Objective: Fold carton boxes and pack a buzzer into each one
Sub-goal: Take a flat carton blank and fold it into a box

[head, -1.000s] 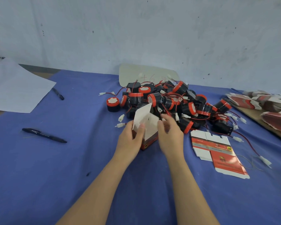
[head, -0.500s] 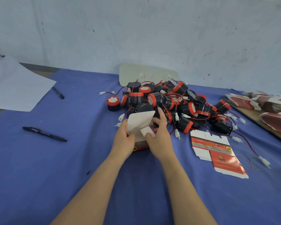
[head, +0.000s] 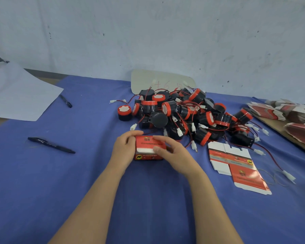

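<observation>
A small red carton box point(head: 148, 143) stands on the blue cloth in front of the buzzer pile. Its red top flap lies folded down, and a white strip shows along the front edge. My left hand point(head: 124, 150) grips the box's left side. My right hand point(head: 173, 152) holds the right side, fingers over the lid and thumb at the white strip. Behind the box lies a heap of black buzzers point(head: 183, 111) with red rims and wired white plugs. A flat unfolded carton point(head: 236, 164) lies to the right.
Two black pens point(head: 51, 145) point(head: 65, 101) lie on the blue cloth point(head: 42, 182) at the left, near a white paper sheet point(head: 21, 95). Stacks of flat cartons point(head: 292, 117) sit on a board at the far right. A pale card point(head: 158, 81) leans on the wall.
The white lid flap that stood up a second ago has been folded down over the box. Both hands moved closer around the box, which now shows its red top.
</observation>
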The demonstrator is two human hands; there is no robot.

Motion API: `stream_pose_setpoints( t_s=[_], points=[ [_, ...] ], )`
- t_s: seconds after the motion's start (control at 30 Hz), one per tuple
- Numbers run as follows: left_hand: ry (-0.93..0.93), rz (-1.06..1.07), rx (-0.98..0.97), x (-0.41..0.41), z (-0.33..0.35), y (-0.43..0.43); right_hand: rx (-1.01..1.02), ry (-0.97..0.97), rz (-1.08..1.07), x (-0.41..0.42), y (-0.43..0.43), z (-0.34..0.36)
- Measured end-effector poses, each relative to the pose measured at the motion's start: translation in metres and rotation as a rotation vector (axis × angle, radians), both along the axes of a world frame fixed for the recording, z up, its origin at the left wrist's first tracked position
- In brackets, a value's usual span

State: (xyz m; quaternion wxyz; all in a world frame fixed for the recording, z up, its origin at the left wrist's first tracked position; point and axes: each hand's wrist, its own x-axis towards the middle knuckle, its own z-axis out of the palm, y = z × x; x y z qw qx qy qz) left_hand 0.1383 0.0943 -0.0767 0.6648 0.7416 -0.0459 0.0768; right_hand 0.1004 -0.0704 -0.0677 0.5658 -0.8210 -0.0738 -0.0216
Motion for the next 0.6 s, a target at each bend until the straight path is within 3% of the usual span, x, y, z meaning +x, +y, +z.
stream_pose_setpoints(
  t_s=[0.1,0.23,0.43,0.6],
  points=[
    [0.027,-0.121,-0.041,-0.001,0.001,0.005,-0.033,-0.001,-0.083,0.001,0.001,-0.004],
    [-0.113,-0.248,0.338,-0.002,-0.01,0.004,-0.062,-0.021,-0.103,0.003,0.001,-0.007],
    [-0.249,-0.171,0.494,0.001,-0.014,0.008,-0.095,0.043,0.048,0.002,-0.006,-0.004],
    [-0.369,-0.098,0.511,-0.001,-0.011,0.007,-0.145,-0.073,-0.046,0.0,-0.004,-0.004]
  ],
)
